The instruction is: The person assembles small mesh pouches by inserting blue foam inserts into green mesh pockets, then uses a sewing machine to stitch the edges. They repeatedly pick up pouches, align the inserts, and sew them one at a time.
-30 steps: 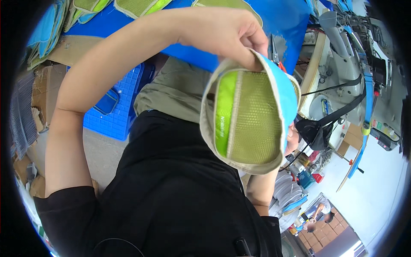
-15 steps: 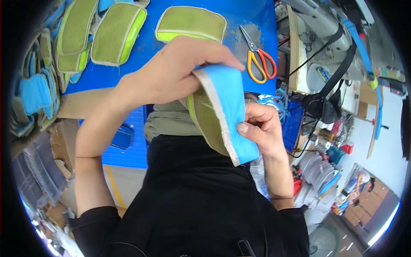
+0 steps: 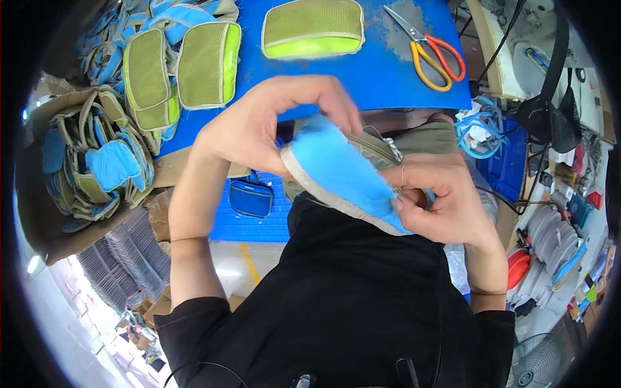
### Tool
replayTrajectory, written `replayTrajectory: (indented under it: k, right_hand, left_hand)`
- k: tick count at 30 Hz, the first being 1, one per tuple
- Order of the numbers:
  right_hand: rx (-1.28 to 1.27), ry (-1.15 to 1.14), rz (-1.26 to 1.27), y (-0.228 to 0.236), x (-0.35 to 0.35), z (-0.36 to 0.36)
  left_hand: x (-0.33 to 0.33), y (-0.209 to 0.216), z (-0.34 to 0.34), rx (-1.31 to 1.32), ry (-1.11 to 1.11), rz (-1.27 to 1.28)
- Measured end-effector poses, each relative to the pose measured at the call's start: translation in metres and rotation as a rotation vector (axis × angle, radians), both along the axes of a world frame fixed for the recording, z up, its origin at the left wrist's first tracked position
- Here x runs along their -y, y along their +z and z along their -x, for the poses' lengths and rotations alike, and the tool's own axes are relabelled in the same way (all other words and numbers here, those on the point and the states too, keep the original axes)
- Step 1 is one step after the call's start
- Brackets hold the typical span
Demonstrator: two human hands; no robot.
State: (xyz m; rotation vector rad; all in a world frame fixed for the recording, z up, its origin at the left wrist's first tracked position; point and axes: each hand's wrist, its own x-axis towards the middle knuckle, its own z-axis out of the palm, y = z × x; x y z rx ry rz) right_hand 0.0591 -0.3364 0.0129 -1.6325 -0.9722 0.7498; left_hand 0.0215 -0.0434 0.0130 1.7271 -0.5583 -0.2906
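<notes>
Fingers (image 3: 420,218) pinch a blue pouch (image 3: 343,173); any writing is illegible.

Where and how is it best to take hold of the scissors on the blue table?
Probably by the looped handles, with the right hand coming from the near side: the scissors lie flat, handles nearer, and the blades point away, toward the far left.

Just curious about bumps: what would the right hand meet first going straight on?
The blue pouch: the right hand, pointing left, touches its end. Beyond it, perhaps the left hand, though depth is unclear.
</notes>
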Motion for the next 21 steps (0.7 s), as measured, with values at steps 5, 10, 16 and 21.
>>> replayTrajectory:
  k: [5,10,16,21]
  right_hand:
    - [0.138,-0.061,0.002,-0.005,0.005,0.006]
    - [0.245,-0.093,-0.014,-0.013,0.004,0.011]
    - [0.236,-0.063,-0.008,-0.018,0.000,0.016]
    - [0.154,-0.086,0.051,-0.019,0.004,0.011]
  left_hand:
    - [0.007,-0.009,0.026,0.431,0.437,-0.407]
    - [0.006,-0.017,0.047,0.168,0.205,-0.331]
    - [0.004,-0.055,0.041,-0.588,-0.023,0.227]
    - [0.024,-0.057,0.025,-0.624,-0.072,0.173]
